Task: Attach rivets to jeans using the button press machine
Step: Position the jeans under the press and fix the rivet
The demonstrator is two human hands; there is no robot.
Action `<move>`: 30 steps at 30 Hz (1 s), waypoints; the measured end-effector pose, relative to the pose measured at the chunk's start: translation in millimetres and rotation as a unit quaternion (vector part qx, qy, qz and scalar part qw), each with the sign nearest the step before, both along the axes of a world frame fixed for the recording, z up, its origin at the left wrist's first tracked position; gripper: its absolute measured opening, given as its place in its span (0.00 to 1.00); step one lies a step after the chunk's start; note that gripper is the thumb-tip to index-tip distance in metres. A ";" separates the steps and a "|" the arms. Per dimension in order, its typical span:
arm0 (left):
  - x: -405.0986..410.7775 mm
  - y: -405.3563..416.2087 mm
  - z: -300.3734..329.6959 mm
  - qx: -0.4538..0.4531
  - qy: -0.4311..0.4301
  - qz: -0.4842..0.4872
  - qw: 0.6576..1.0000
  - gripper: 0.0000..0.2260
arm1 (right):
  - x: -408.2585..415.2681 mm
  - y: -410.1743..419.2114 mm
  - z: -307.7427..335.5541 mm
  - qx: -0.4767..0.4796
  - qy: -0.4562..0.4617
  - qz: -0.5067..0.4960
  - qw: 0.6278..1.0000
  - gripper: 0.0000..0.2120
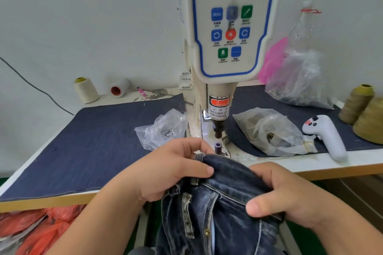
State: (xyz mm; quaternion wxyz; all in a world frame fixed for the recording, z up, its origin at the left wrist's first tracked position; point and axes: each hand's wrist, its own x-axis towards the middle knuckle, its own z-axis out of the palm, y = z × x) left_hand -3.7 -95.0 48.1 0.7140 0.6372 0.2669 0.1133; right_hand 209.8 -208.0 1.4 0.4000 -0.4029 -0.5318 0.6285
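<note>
The jeans (217, 209) sit bunched between both hands: left hand (172, 170) and right hand (275, 194) pinch the waistband. The die (218, 148) stands just beyond the left fingertips (keep them back); pull the denim flat first.

Hands: two, left hand (165, 170) and right hand (284, 192)
Jeans (217, 209): one pair
Button press machine (228, 27): one
Thread cones (86, 90): four
Clear plastic bags (163, 128): three
White controller (325, 134): one
Pink pen (141, 91): one
</note>
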 end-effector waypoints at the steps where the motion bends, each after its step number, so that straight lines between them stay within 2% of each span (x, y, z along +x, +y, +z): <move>1: 0.8 0.9 -1.8 0.033 0.028 0.008 0.999 0.07 | 0.3 -2.8 -3.2 -0.004 0.006 -0.027 1.000 0.24; 3: 3.1 2.4 -4.9 0.093 0.075 0.009 0.993 0.07 | 0.3 -7.2 -7.7 -0.009 0.026 -0.092 0.995 0.22; 5: 1.8 6.6 -8.0 0.116 0.118 -0.062 0.984 0.09 | 0.2 -7.5 -9.6 -0.025 0.037 -0.140 0.989 0.16; 8: 0.2 12.0 -13.2 0.136 0.201 -0.159 0.957 0.16 | 1.0 -5.0 -7.8 -0.039 0.028 -0.159 0.986 0.06; 11: 5.3 14.4 -16.4 0.092 0.161 -0.129 0.974 0.11 | 5.4 7.5 -3.5 -0.016 0.006 -0.207 0.978 0.11; 15: 18.6 25.3 -18.3 0.016 0.111 -0.014 0.994 0.09 | 13.2 38.5 -4.7 0.006 -0.050 -0.289 0.956 0.18; 18: 25.2 35.5 -18.7 -0.036 0.106 0.037 0.993 0.09 | 12.5 60.7 -7.2 0.001 -0.092 -0.325 0.941 0.14; 21: 27.7 42.9 -20.8 -0.064 0.089 0.044 0.993 0.10 | 11.4 74.5 -6.8 -0.006 -0.120 -0.347 0.930 0.07; 26: 28.6 47.2 -27.7 -0.085 0.047 0.020 0.995 0.12 | 14.2 80.7 -8.7 0.001 -0.112 -0.338 0.935 0.07; 30: 27.9 47.1 -32.9 -0.122 0.014 0.000 0.992 0.16 | 17.4 82.1 -11.6 0.049 -0.176 -0.316 0.931 0.07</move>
